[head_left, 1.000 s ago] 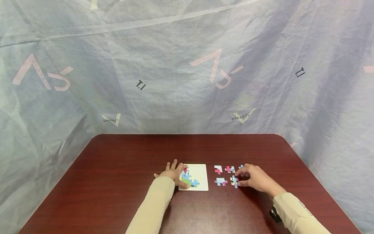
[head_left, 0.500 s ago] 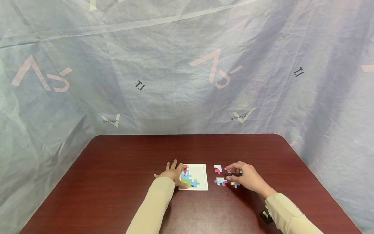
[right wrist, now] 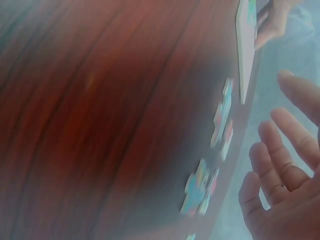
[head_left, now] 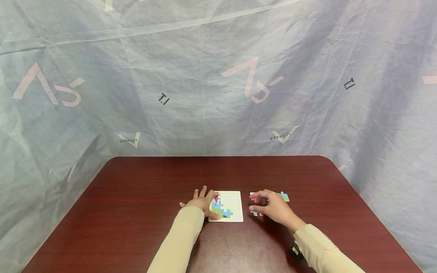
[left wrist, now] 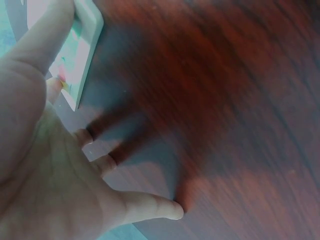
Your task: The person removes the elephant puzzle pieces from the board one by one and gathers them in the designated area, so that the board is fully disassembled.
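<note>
A square white puzzle tray [head_left: 235,204] lies on the table, with a few joined pieces [head_left: 217,210] in blue, green and red along its left and lower side. My left hand [head_left: 200,204] rests at the tray's left edge, thumb and index finger on it, the other fingers spread over the table. Above the loose pieces hovers my right hand [head_left: 277,207], thumb and fingers apart with nothing between them. Below its fingertips show parts of a pink piece [head_left: 253,198] and a light blue one [head_left: 257,214]; other pieces are hidden under the hand.
Beyond the right hand lies a blue and green piece [head_left: 285,196]. In the right wrist view several loose pieces [right wrist: 195,189] lie flat in two rows beside the tray. A grey printed cloth [head_left: 205,76] hangs behind the dark red table [head_left: 153,178].
My right hand has moved left across the loose pieces, from the right-hand ones to those nearest the tray, uncovering the blue and green piece. My left hand has stayed put.
</note>
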The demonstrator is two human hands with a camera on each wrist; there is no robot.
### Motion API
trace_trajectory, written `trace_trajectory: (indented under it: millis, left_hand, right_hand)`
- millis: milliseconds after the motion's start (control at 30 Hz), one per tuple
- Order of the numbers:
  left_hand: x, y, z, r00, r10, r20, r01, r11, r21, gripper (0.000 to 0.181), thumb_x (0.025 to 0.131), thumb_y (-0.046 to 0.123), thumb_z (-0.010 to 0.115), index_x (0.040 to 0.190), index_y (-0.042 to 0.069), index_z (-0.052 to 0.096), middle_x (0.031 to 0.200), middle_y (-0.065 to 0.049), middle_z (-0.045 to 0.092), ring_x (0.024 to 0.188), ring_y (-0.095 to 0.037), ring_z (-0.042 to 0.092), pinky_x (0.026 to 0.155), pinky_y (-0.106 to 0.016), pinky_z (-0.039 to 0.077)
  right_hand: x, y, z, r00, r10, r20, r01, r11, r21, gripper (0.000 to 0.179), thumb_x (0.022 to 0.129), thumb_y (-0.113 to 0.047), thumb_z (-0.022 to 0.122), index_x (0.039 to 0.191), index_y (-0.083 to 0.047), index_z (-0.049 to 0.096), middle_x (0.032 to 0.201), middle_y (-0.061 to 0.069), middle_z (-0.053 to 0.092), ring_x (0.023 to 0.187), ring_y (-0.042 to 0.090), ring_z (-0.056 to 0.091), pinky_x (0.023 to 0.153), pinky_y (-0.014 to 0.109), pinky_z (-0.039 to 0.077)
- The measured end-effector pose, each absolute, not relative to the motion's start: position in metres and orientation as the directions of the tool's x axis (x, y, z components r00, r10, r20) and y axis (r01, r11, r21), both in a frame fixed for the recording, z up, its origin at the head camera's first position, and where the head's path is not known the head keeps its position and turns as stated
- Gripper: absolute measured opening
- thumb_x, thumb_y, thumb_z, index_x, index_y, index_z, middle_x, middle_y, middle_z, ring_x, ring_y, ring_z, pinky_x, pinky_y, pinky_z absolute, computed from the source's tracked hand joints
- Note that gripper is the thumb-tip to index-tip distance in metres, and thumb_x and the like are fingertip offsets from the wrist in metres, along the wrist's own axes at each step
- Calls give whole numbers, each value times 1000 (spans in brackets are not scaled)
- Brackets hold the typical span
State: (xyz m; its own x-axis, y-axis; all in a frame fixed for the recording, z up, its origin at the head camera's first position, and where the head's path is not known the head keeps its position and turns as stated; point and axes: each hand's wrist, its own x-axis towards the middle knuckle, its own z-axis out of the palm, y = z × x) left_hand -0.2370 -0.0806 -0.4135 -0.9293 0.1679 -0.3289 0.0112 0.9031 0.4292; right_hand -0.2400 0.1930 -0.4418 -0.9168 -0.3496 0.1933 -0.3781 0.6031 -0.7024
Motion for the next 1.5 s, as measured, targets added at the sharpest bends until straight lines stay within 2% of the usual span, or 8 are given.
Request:
trace_trajectory:
  millis: [200,367,800,1200,1500]
  left_hand:
    - [-240,-79,-415,-932,160,-325,9,907,422,77,84,35,85,147,27,42,169,-12,16,155,-38,11,101,-86,16]
    - [-246,-79,-423,-932,159,-326,18,919,395,79,85,37,84,150,28,40,169,-11,14,155,-38,10,102,-86,16]
    - [-232,-77,-400,-933,154,-325,6,910,414,73,86,31,84,146,22,44,167,-15,20,153,-41,14,103,-84,18]
    - [-232,-77,-402,-936,157,-316,12,909,416,73,85,30,85,145,23,44,167,-16,20,153,-42,14,102,-85,19]
    - [-231,-78,-400,-932,156,-326,8,910,414,72,86,33,83,146,24,44,167,-15,19,154,-41,13,103,-84,18]
  right_hand:
    - [-240,179,-441,-924,-338,179,-360,609,-706,28,84,-21,85,107,-8,76,89,2,63,74,12,54,65,27,50]
    - [-239,168,-442,-925,-347,153,-347,611,-712,26,85,-21,84,107,-8,76,88,0,63,76,14,54,68,29,47]
    - [-240,145,-444,-915,-373,155,-361,583,-728,26,84,-20,85,104,-6,77,84,3,61,68,11,51,62,26,45]
    - [-238,126,-450,-904,-384,187,-407,643,-649,21,79,-17,89,96,-9,79,81,-2,61,67,5,49,60,25,44]
    - [-235,118,-451,-893,-415,172,-433,695,-574,21,79,-20,89,95,-9,80,87,0,64,74,15,54,62,30,46]
